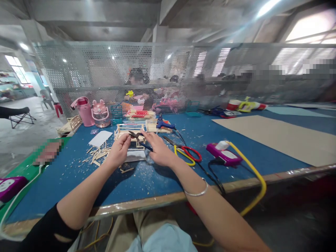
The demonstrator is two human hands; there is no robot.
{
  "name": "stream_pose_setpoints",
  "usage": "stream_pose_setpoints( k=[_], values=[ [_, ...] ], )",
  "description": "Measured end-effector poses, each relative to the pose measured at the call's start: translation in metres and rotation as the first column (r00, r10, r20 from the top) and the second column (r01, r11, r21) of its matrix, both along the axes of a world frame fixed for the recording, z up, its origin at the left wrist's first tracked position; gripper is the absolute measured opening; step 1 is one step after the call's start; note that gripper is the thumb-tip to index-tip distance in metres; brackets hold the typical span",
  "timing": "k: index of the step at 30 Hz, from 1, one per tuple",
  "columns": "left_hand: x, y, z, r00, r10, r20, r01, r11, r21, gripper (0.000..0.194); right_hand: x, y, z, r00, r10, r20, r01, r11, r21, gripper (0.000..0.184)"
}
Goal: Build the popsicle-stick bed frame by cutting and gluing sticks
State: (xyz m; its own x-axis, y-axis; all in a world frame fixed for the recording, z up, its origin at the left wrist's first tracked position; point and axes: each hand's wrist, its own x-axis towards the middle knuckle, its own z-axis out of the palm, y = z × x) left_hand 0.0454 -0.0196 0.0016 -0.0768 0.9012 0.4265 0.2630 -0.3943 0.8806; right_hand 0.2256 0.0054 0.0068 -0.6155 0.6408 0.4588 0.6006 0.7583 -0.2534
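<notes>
My right hand [157, 148] is closed around a pair of pliers [135, 135] with dark jaws and blue handles. The jaws point left, towards my left hand [120, 148]. That hand is closed in a pinch by the jaw tips; whatever lies between its fingers is too small to make out. Just behind both hands stands a small frame of wooden sticks [118, 132], partly covered by them. Loose cut sticks [98, 154] are scattered left of my left hand. Below the pliers lies a greyish flat sheet [135, 155].
A blue glue gun [165, 125] rests behind my right hand. Scissors [187, 153] with red and yellow handles lie to the right, near a purple power strip [224, 154] with a yellow cable. Pink bottles [99, 113] stand at the back left, before a perforated screen [91, 66].
</notes>
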Motion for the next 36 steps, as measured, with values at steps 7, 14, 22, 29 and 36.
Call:
stream_pose_setpoints(
  k=[7,14,22,29,36],
  values=[
    [-0.001,-0.002,0.002,0.959,0.005,-0.284,0.043,0.986,0.163,0.031,-0.001,-0.001,-0.001,1.000,0.006,0.012,-0.006,1.000,0.019,0.075],
    [-0.002,-0.003,0.001,0.944,0.015,-0.328,0.047,0.983,0.179,0.032,-0.002,-0.002,0.000,1.000,0.019,-0.008,-0.019,1.000,0.005,0.074],
    [0.000,-0.005,0.002,0.947,0.000,-0.321,0.053,0.987,0.155,0.031,-0.003,-0.003,-0.001,0.999,-0.003,-0.044,0.003,1.000,0.012,0.067],
    [-0.002,-0.003,0.000,0.954,-0.051,-0.296,0.059,0.998,0.018,0.036,-0.010,0.001,-0.013,0.993,-0.116,0.022,0.114,0.991,0.071,0.070],
    [-0.003,0.001,0.003,0.861,0.116,-0.495,-0.136,0.991,-0.004,0.039,-0.021,-0.005,-0.021,0.968,-0.246,0.053,0.235,0.959,0.161,0.065]
  ],
)
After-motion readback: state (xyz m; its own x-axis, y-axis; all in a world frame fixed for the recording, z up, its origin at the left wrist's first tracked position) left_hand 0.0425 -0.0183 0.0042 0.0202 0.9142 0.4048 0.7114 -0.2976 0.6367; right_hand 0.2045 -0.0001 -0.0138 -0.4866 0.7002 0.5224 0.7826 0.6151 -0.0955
